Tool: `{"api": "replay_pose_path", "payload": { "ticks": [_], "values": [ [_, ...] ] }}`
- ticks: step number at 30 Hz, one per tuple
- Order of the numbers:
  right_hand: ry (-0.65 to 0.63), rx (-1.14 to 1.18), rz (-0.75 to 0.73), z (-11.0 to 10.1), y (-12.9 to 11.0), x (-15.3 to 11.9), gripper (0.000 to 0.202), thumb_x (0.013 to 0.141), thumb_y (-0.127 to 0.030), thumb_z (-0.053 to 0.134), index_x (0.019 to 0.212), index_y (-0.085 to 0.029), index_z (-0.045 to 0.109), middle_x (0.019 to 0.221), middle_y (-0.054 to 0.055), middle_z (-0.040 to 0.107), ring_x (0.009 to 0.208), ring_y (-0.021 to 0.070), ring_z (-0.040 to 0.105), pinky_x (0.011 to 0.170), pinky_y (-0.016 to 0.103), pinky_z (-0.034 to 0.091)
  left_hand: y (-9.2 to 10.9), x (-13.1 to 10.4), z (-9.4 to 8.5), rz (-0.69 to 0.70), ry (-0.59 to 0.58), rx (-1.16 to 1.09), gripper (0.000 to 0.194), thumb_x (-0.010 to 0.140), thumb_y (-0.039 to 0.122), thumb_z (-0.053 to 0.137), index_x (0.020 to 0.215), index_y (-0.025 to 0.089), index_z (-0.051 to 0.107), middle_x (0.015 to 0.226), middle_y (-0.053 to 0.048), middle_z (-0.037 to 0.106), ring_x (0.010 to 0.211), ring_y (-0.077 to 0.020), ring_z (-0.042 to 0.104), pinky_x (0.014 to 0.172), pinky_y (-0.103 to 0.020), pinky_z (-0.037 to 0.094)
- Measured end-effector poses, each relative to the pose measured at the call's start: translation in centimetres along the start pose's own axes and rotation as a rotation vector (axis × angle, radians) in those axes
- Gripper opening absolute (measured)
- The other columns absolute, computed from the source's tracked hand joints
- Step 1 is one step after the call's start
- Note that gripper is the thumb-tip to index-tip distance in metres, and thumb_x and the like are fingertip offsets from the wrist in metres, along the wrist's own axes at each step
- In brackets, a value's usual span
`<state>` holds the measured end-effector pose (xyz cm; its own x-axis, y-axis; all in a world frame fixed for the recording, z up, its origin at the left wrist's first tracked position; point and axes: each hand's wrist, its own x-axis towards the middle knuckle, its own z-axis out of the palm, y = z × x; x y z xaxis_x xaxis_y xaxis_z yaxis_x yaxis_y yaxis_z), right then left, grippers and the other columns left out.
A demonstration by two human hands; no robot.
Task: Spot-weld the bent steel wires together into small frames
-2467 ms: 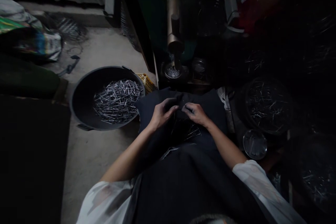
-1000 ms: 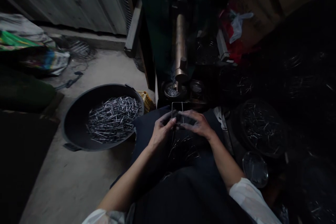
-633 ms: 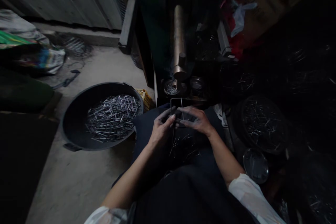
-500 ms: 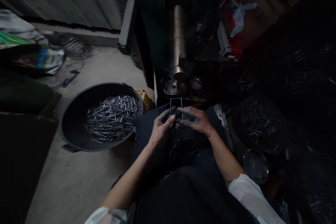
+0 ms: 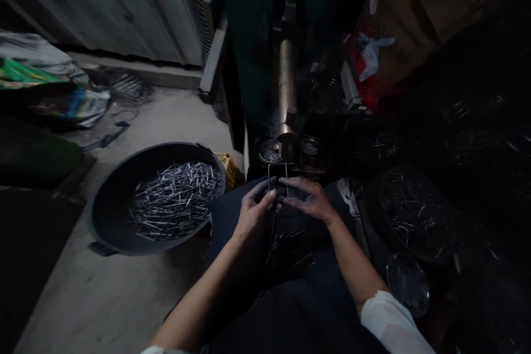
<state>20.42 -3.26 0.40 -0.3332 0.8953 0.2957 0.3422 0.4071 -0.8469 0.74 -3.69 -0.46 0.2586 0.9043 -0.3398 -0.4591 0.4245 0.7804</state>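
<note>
Between my two hands is a thin bent metal wire frame (image 5: 277, 164), its squared end pointing away from me. My left hand (image 5: 257, 207) pinches its left side between thumb and fingers. On the other side, my right hand (image 5: 309, 197) has its fingers closed around the right leg of the wire. The lower part of the frame is hidden by my fingers. Several loose wire pieces (image 5: 290, 249) lie on the dark cloth over my lap, just below my hands. Straight ahead, a brass-coloured machine arm (image 5: 287, 88) ends just beyond the wire frame.
A wide black basin (image 5: 112, 193) heaped with metal wire pieces (image 5: 178, 199) stands at my left. Behind it is a yellow crate (image 5: 228, 168). A small dish of metal bits (image 5: 269, 151) sits under the machine arm. At right are a dark tub (image 5: 415, 210) and a clear round lid (image 5: 407, 285).
The view has tilted slightly, so the surroundings sit a little lower in the picture. Both hands keep the wire frame in nearly the same grip.
</note>
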Motion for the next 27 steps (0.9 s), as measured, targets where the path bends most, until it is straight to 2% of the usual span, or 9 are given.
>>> {"api": "replay_pose_path", "payload": {
  "ticks": [10, 16, 22, 24, 27],
  "values": [
    [-0.013, 0.042, 0.018, 0.0, 0.2, 0.9, 0.048, 0.087, -0.037, 0.076, 0.133, -0.029, 0.065, 0.132, 0.006, 0.069, 0.123, 0.0229, 0.064, 0.108, 0.04, 0.049, 0.9, 0.2, 0.6, 0.041, 0.03, -0.029, 0.062, 0.072, 0.033, 0.085, 0.128, 0.015, 0.065, 0.079, -0.002, 0.069, 0.058, -0.0095, 0.063, 0.059, -0.021, 0.052],
    [-0.005, 0.07, 0.01, -0.1, 0.5, 1.5, 0.048, 0.087, -0.037, 0.076, 0.133, -0.029, 0.066, 0.131, 0.006, 0.069, 0.122, 0.0233, 0.064, 0.108, 0.04, 0.048, 0.9, 1.0, 0.3, 0.053, 0.014, -0.029, 0.065, 0.072, 0.034, 0.085, 0.131, 0.014, 0.063, 0.077, -0.002, 0.069, 0.057, -0.0099, 0.063, 0.057, -0.021, 0.051],
    [-0.015, 0.119, 0.046, 0.2, 0.1, 1.7, 0.044, 0.087, -0.037, 0.075, 0.129, -0.029, 0.066, 0.129, 0.005, 0.069, 0.121, 0.0225, 0.064, 0.106, 0.039, 0.05, 1.1, 1.0, 0.0, 0.101, -0.003, 0.081, 0.06, 0.074, 0.039, 0.083, 0.126, 0.014, 0.066, 0.08, -0.004, 0.071, 0.059, -0.0125, 0.064, 0.058, -0.025, 0.052],
    [0.023, 0.094, 0.047, 0.3, 0.3, 1.8, 0.044, 0.086, -0.037, 0.077, 0.128, -0.028, 0.066, 0.124, 0.005, 0.07, 0.117, 0.0219, 0.066, 0.105, 0.038, 0.05, 1.4, 1.2, 0.0, 0.116, 0.017, 0.122, 0.061, 0.073, 0.04, 0.084, 0.125, 0.013, 0.066, 0.082, -0.005, 0.072, 0.059, -0.0125, 0.064, 0.058, -0.025, 0.053],
    [0.187, 0.047, 0.092, 0.4, 0.9, 2.4, 0.045, 0.077, -0.041, 0.084, 0.115, -0.024, 0.068, 0.101, 0.003, 0.073, 0.095, 0.02, 0.069, 0.091, 0.034, 0.054, 1.8, 2.3, 0.2, 0.13, 0.045, 0.126, 0.063, 0.072, 0.042, 0.085, 0.124, 0.012, 0.066, 0.076, -0.003, 0.07, 0.056, -0.0127, 0.063, 0.056, -0.026, 0.053]
  ]
}}
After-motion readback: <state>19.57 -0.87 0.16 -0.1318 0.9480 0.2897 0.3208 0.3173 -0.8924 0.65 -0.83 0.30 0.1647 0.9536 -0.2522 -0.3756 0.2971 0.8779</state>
